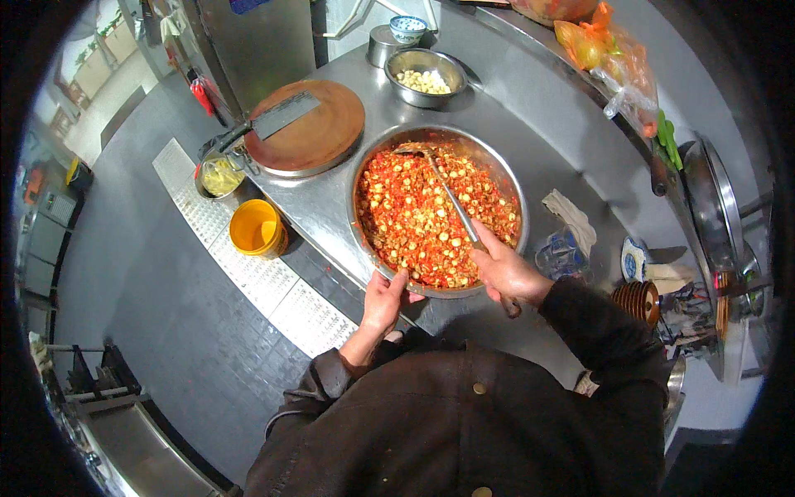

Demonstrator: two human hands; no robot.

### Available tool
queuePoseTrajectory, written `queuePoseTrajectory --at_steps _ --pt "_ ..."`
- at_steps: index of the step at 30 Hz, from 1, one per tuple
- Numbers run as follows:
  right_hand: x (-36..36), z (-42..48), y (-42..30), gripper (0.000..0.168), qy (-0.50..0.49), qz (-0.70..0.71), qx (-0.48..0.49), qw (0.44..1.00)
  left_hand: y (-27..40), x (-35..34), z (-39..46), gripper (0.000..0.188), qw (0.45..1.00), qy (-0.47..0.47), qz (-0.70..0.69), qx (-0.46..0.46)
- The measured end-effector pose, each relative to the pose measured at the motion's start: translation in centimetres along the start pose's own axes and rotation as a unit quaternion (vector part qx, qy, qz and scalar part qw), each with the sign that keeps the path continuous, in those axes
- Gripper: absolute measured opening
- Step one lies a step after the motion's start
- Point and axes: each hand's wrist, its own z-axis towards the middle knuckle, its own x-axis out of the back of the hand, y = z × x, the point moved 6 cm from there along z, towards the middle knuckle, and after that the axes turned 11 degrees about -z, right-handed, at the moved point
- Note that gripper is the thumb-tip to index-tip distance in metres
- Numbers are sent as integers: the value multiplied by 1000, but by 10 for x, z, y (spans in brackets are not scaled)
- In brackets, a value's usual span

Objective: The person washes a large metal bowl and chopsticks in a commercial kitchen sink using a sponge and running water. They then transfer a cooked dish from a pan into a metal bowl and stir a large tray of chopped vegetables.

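A wide stainless steel basin (520,180) stands on the counter in front of me, holding a chopped red mixture (410,211) with pale round slices, which look like garlic, scattered over it. My right hand (506,264) grips the wooden-ended handle of a metal ladle or spatula (456,205). Its shaft slants across the basin, and its head rests partly sunk in the mixture near the far wall. At the near left rim, my left hand (385,301) pinches the basin's edge, thumb on top and fingers below.
A cleaver (287,115) lies on a round wooden chopping board (310,140). Behind the basin is a steel bowl (425,96) of peeled cloves. On the floor side stands a yellow bucket (258,230). To the right lie a cloth (571,217) and clear glasses (562,255). A shelf (559,53) overhangs the back.
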Motion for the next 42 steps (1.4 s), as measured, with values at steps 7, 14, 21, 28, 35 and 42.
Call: queuePoseTrajectory --at_steps 7,14,21,28,35,42 --pt "3 -37 24 57 72 -306 213 925 -2 -2 -2 28 1000 -12 -3 8" --pt "32 -95 41 54 95 -532 80 838 2 -3 -4 28 1000 4 -20 10" --pt "36 -84 47 52 254 -407 302 824 0 -6 -5 30 999 -10 -27 36" --pt "0 2 -12 55 17 89 29 995 1 -3 -2 32 1000 -3 -20 14" --pt "-20 -17 10 62 -15 -394 109 912 6 -2 18 31 999 -39 -4 12" --pt "45 -59 33 65 93 -627 132 762 16 -5 24 28 999 -33 -15 14"
